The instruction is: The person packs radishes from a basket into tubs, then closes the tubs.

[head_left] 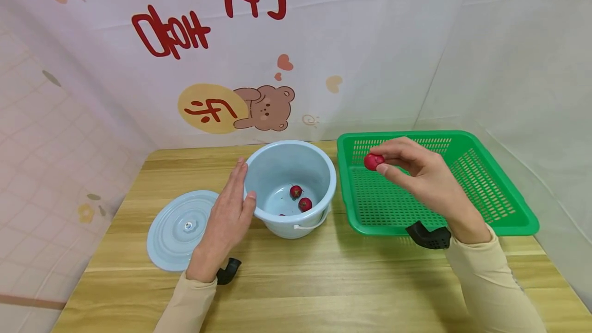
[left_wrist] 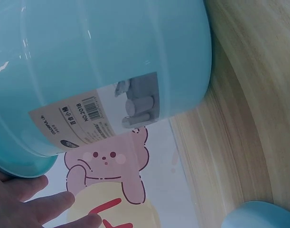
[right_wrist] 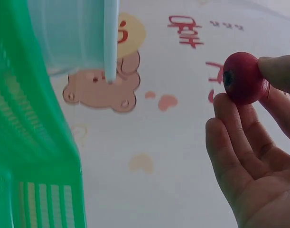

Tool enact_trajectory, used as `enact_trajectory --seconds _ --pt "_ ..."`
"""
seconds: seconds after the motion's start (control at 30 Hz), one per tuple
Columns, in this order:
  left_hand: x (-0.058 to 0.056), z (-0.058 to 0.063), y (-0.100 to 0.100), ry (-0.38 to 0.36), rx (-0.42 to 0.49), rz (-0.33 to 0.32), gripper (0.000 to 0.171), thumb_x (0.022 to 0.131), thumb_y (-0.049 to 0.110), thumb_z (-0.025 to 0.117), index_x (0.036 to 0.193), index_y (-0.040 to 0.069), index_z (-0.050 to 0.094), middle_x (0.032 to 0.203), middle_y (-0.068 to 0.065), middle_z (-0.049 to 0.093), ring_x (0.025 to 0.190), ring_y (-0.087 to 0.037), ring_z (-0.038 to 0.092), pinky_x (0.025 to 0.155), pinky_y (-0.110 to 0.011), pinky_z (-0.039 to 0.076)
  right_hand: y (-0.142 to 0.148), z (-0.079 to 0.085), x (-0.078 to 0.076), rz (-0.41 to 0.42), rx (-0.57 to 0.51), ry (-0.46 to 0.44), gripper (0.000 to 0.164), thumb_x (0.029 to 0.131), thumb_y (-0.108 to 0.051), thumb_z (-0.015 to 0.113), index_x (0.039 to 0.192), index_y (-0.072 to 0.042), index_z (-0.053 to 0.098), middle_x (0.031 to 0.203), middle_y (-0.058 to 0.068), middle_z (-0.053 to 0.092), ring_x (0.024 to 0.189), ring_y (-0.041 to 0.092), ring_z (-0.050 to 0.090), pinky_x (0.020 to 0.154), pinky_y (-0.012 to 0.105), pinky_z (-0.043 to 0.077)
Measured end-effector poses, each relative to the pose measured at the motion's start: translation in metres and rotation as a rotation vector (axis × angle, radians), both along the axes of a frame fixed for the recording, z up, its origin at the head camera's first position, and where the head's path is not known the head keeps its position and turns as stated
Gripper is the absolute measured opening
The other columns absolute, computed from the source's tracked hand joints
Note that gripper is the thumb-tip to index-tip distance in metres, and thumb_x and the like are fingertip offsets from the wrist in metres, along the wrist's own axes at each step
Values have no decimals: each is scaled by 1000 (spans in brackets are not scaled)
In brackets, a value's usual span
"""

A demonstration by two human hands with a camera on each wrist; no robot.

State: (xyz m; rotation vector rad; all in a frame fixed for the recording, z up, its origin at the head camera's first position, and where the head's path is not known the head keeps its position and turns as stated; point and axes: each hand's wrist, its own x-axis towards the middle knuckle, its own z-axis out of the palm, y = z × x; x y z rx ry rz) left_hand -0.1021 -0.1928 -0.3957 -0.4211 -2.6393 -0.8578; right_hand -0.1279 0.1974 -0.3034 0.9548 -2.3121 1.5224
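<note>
A small, round, shiny red fruit (head_left: 373,162) was pinched by the right hand (head_left: 423,176) above a green, rectangular, perforated plastic basket (head_left: 345,191). The left hand (head_left: 226,217), fingers extended, lay at the rim of a round pale-blue plastic bucket (head_left: 268,181) containing similar fruits (head_left: 305,204).

Red fruit (head_left: 371,162), blue bucket (head_left: 277,227), green basket (head_left: 384,202)

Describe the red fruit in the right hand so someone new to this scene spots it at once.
On the wooden table, find the green slotted basket at the right. Over it in the head view, the right hand pinches a small round red fruit. Unlike the red fruits lying inside the light-blue bucket, this one is held up in the air.
</note>
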Motion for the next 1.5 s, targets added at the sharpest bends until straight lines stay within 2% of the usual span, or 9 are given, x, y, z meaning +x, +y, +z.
enact_trajectory --seconds 0.13,0.3,0.63,0.83,1.03,1.2,1.4,1.5 --pt "0 0 0 -2 6 2 63 109 25 45 164 3 24 172 -6 18 156 -28 24 120 -57 31 -14 -6 1 48 -40 -11 36 92 14 67 126 3 70 123 13 64 113 18 63 98 23 53" --pt "0 0 1 17 15 -1 62 109 28 44 163 2 26 172 -7 20 155 -29 26 119 -57 33 -31 -14 -1 83 -64 -49 35 93 11 68 126 0 71 123 12 64 121 21 58 101 28 53" --pt "-1 -1 2 35 25 -5 62 109 27 45 163 2 27 171 -9 22 154 -30 28 118 -58 34 -59 -21 -3 117 -102 -73 34 93 7 70 126 -3 72 124 5 64 118 23 60 100 32 54" --pt "-1 -1 2 37 20 -7 63 109 28 44 163 2 26 171 -9 22 155 -30 28 118 -58 34 -72 -26 -3 105 -87 -72 32 94 2 72 125 -7 72 124 1 64 119 21 59 102 33 53" --pt "0 -2 1 28 27 -6 64 107 23 48 163 2 26 171 -10 22 154 -31 28 118 -59 34 -84 -33 -4 67 -27 -15 31 94 -3 75 124 -13 74 123 -4 66 118 17 59 100 36 55" --pt "0 -2 1 24 23 -3 63 108 25 45 163 2 26 171 -10 22 154 -31 28 119 -59 33 -95 -37 -4 35 35 72 30 92 -5 77 121 -14 76 122 -4 67 115 15 60 90 32 53" --pt "1 -2 1 17 21 1 63 109 27 44 164 3 25 172 -9 21 155 -31 28 119 -58 33 -105 -43 -5 35 83 132 28 94 -8 76 121 -15 76 123 -3 66 107 16 63 76 33 53" --pt "1 -2 1 21 17 3 63 109 26 45 164 3 25 171 -11 23 155 -31 28 119 -59 33 -109 -46 -5 29 123 165 28 94 -9 76 121 -13 76 123 -1 66 106 17 63 70 29 51"
